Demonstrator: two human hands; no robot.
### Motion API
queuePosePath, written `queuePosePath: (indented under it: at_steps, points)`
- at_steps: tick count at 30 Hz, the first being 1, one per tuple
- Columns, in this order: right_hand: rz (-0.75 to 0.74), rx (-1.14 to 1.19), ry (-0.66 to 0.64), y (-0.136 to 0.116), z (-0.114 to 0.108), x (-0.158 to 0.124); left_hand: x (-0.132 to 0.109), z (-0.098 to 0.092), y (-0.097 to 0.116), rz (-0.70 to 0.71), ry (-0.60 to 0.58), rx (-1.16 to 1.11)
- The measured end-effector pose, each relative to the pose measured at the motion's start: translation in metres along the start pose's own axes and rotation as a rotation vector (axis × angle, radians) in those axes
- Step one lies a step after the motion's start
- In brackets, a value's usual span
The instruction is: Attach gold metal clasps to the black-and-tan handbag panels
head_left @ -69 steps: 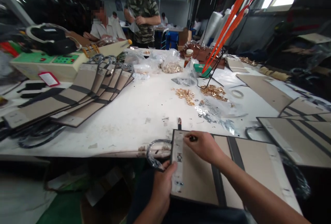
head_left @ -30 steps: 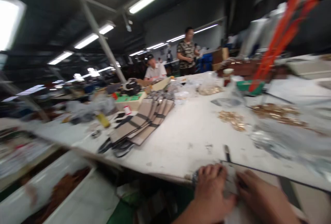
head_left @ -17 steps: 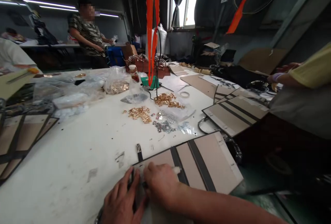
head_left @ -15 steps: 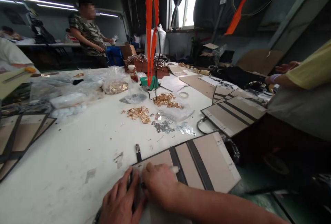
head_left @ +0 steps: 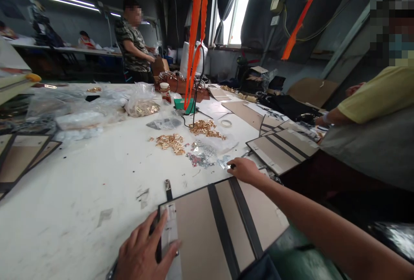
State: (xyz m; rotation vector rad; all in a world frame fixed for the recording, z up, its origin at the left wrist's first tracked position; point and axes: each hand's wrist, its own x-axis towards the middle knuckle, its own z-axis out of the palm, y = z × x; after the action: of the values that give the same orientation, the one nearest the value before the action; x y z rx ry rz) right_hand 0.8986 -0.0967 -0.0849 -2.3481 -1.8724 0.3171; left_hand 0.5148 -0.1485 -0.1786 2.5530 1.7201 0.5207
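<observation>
A beige panel [head_left: 192, 224] with dark edging and two dark straps lies in front of me. My left hand [head_left: 142, 247] rests on its left edge with fingers apart, the thumb and a fingertip on a whitish strip [head_left: 170, 226]. A dark tab with a metal end [head_left: 168, 187] sticks out past the panel's far edge. My right hand [head_left: 246, 170] is stretched beyond that edge, beside small flat silver metal plates [head_left: 223, 162]. Its fingertips are pinched together by a small dark spot; what they hold I cannot make out. More small metal plates [head_left: 199, 159] lie to the left.
Piles of gold metal pieces [head_left: 171, 143] lie farther back. Similar panels [head_left: 281, 148] are stacked at right, others [head_left: 27, 155] at left. Orange strips [head_left: 196, 34] and a black cord hang over the table. A person in a yellow top [head_left: 371, 99] stands at right.
My right hand has left the whitish strip beside my left hand and moved right and away to the silver plates. My left hand remains on the panel's edge. The view has shifted.
</observation>
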Motion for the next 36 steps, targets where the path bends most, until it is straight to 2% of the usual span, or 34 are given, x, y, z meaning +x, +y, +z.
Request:
queuePosePath:
  at_steps: [3, 8, 11, 15, 17, 20, 23, 25, 27, 30, 36]
  points:
    - [0.052, -0.008, -0.02, 0.022, 0.006, 0.013, 0.001, 0.0, 0.0, -0.016, -0.007, -0.015]
    - [0.099, 0.035, 0.007, 0.027, 0.021, 0.022, 0.001, -0.001, 0.001, -0.021, -0.003, -0.051]
    - [0.091, 0.105, 0.011, 0.028, 0.014, 0.023, 0.0, -0.003, 0.004, -0.031, -0.001, -0.058]
    - [0.036, 0.237, -0.024, 0.024, -0.007, 0.012, -0.002, -0.01, 0.009, -0.048, -0.023, -0.076]
    - [-0.002, 0.347, -0.053, 0.009, -0.014, 0.001, -0.004, -0.014, 0.012, -0.05, -0.034, -0.095]
    - [-0.045, 0.654, -0.163, -0.034, -0.01, -0.022, -0.006, -0.021, 0.016, -0.059, -0.039, -0.123]
    - [-0.081, 0.944, -0.334, -0.091, 0.013, -0.043, -0.007, -0.025, 0.018, -0.071, -0.039, -0.14]
    - [-0.101, 1.028, -0.418, -0.124, 0.034, -0.051, -0.008, -0.025, 0.018, -0.07, -0.031, -0.149]
    - [-0.097, 1.028, -0.467, -0.146, 0.052, -0.055, -0.009, -0.023, 0.018, -0.071, -0.02, -0.161]
    - [-0.044, 0.981, -0.489, -0.16, 0.067, -0.054, -0.011, -0.019, 0.016, -0.073, -0.005, -0.183]
    - [-0.016, 0.886, -0.462, -0.166, 0.072, -0.052, -0.012, -0.017, 0.016, -0.07, 0.001, -0.197]
